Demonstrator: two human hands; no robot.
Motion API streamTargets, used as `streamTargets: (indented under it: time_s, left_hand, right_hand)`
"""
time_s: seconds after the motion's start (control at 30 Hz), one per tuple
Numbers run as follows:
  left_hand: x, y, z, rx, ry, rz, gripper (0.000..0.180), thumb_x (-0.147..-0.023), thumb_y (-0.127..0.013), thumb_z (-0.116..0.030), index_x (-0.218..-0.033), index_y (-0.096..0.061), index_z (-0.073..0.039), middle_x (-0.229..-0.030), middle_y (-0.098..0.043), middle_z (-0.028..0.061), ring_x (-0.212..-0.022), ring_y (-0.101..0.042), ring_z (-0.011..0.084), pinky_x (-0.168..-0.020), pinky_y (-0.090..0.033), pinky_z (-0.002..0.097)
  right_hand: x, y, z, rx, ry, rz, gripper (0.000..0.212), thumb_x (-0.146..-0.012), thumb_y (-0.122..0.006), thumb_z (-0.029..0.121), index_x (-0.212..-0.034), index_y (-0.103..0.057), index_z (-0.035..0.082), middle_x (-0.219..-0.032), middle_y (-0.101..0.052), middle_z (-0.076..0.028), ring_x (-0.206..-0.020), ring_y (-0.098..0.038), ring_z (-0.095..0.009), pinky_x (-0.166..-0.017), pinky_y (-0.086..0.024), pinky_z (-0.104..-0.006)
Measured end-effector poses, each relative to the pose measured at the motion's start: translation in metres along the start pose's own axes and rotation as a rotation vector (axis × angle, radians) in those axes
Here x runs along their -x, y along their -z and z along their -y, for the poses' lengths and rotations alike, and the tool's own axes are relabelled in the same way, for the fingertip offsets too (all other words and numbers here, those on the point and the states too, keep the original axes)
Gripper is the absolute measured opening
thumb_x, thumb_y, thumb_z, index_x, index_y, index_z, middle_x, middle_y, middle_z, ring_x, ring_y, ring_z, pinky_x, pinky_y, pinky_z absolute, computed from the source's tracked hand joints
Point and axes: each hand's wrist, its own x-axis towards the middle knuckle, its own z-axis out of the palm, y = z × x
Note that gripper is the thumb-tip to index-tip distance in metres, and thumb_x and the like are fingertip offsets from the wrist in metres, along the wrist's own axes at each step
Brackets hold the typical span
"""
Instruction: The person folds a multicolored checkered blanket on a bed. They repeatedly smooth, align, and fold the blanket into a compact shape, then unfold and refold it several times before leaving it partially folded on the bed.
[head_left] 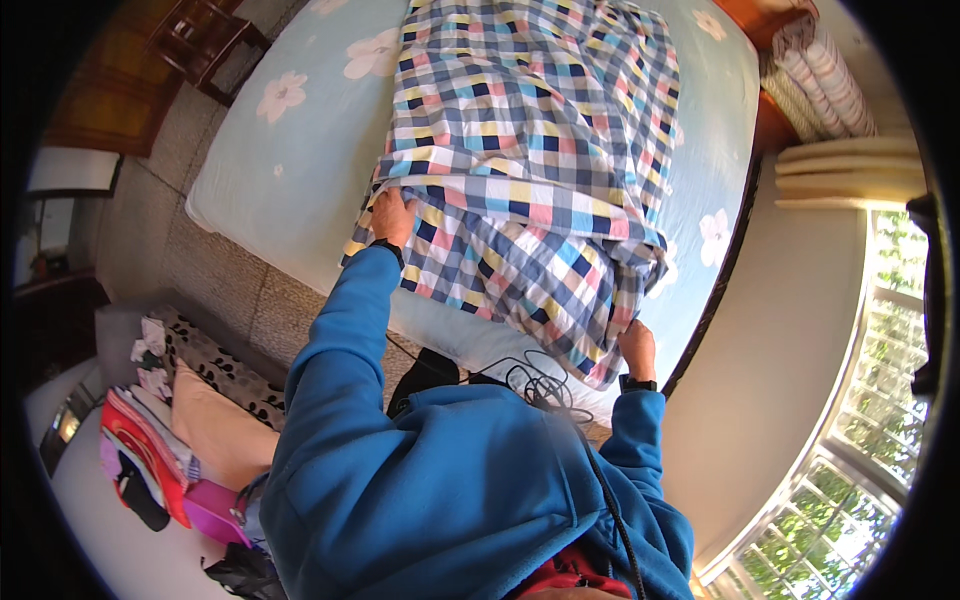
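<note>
A quilt (520, 110) with checks of navy, grey, white, yellow, pink and turquoise lies along the bed, its near part folded over in a band and creased. My left hand (393, 217) is closed on the quilt at the left end of that fold, the fingertips partly hidden by the cloth. Lower and to the right, my right hand (638, 348) grips the quilt's near right corner. Under the quilt is a pale blue bedsheet (290, 150) with large white flowers.
Tangled black cable (540, 385) hangs by the bed's near edge, close to my body. Clothes and bags (150, 450) are heaped at lower left. A wooden chair (205, 45) stands at far left. Rolled bedding (825, 80) and folded cream mats (850, 172) are at right, near a window (860, 420).
</note>
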Motion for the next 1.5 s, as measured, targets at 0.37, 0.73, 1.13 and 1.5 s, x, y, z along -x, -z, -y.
streamTargets:
  time_s: [0.37, 0.73, 1.13, 1.5]
  left_hand:
    - [-0.014, -0.023, 0.016, 0.359, -0.113, -0.32, 0.05, -0.074, -0.077, -0.023, -0.116, -0.06, -0.002, -0.118, -0.058, 0.0236, -0.115, -0.049, 0.0421, -0.097, -0.039, 0.049]
    - [-0.053, 0.008, 0.01, 0.336, 0.155, -0.043, 0.048, -0.086, -0.062, -0.033, -0.122, -0.058, -0.002, -0.119, -0.061, 0.0216, -0.11, -0.058, 0.0392, -0.097, -0.042, 0.0497]
    - [-0.047, 0.037, 0.015, 1.111, 0.059, -0.048, 0.072, -0.079, -0.074, -0.02, -0.142, -0.042, -0.004, -0.144, -0.044, 0.016, -0.13, -0.045, 0.0291, -0.105, -0.038, 0.0332]
    - [0.118, 0.105, 0.023, 0.479, -0.619, 0.292, 0.023, -0.07, -0.071, -0.02, -0.088, -0.065, -0.007, -0.087, -0.062, 0.0097, -0.083, -0.06, 0.0299, -0.073, -0.046, 0.0422]
  right_hand:
    - [-0.085, -0.048, 0.249, -0.817, 0.362, 0.704, 0.037, -0.091, -0.062, 0.015, -0.122, -0.058, -0.003, -0.098, -0.066, -0.009, -0.078, -0.066, -0.017, -0.067, -0.052, -0.0269]
    - [-0.134, -0.071, 0.423, -0.956, 0.178, 0.805, 0.049, -0.096, -0.053, 0.019, -0.141, -0.039, 0.005, -0.11, -0.063, -0.01, -0.093, -0.065, -0.02, -0.084, -0.051, -0.0328]
    - [-0.163, -0.092, 0.438, -1.268, -0.129, 0.871, 0.043, -0.102, -0.045, 0.036, -0.124, -0.051, -0.001, -0.112, -0.063, -0.017, -0.096, -0.065, -0.028, -0.09, -0.053, -0.042]
    - [-0.235, -0.051, 0.451, -1.574, 0.206, 0.634, 0.032, -0.102, -0.045, 0.027, -0.109, -0.057, -0.002, -0.104, -0.066, -0.019, -0.097, -0.065, -0.034, -0.09, -0.051, -0.0464]
